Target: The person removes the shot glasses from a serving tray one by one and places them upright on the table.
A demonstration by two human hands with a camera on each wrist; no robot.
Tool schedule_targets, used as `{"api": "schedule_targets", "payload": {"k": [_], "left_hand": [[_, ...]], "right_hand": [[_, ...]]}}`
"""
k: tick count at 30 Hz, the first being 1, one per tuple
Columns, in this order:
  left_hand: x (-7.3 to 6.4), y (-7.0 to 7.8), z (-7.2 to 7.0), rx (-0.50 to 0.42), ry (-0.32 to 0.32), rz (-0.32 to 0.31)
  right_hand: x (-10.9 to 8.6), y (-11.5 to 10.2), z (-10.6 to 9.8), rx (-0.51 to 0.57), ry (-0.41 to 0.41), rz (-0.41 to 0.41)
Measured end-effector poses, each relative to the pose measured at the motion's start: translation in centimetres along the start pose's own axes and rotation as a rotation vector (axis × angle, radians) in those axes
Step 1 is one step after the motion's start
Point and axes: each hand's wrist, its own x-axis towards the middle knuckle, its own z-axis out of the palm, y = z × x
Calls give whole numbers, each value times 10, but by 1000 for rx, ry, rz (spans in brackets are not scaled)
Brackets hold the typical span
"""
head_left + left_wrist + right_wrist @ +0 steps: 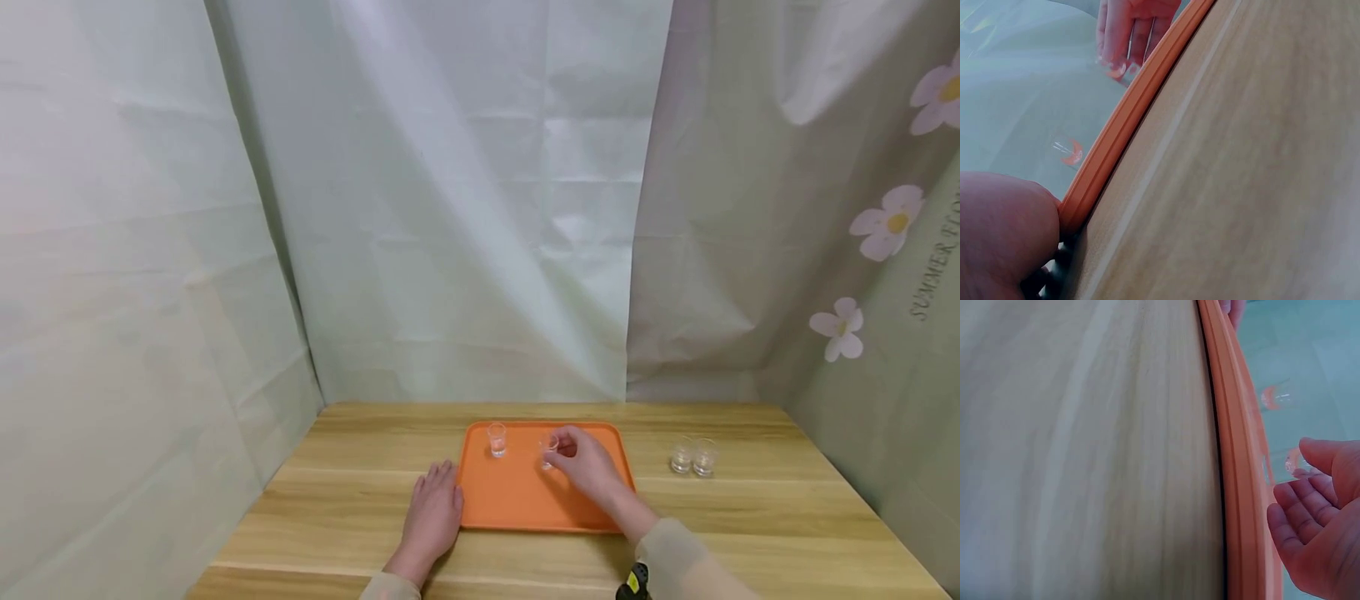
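Observation:
My right hand reaches over the orange tray and pinches a small clear shot glass between thumb and fingertips. In the right wrist view that shot glass shows at the fingertips of my right hand. A second shot glass stands upright near the tray's far left corner. My left hand lies with straight fingers on the table, its thumb side against the tray's left edge. The tray's orange rim runs past this hand in the left wrist view.
Two more shot glasses, a left one and a right one, stand side by side on the wooden table, right of the tray. Pale hanging sheets enclose the table's back and sides.

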Motion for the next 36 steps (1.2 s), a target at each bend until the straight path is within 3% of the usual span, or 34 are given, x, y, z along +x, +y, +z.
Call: {"api": "schedule_targets", "payload": {"k": [5, 13, 23, 36], "left_hand": [[1, 1, -2, -1, 8, 4], [2, 1, -5, 8, 11, 3], [2, 0, -2, -8, 3, -11], [3, 0, 0, -5, -9, -20]], "right_hand": [[-8, -2, -18, 21, 18, -24], [-26, -5, -52, -22, 27, 9], [-45, 4, -93, -38, 37, 17], [-69, 25, -134, -154, 74, 53]]}}
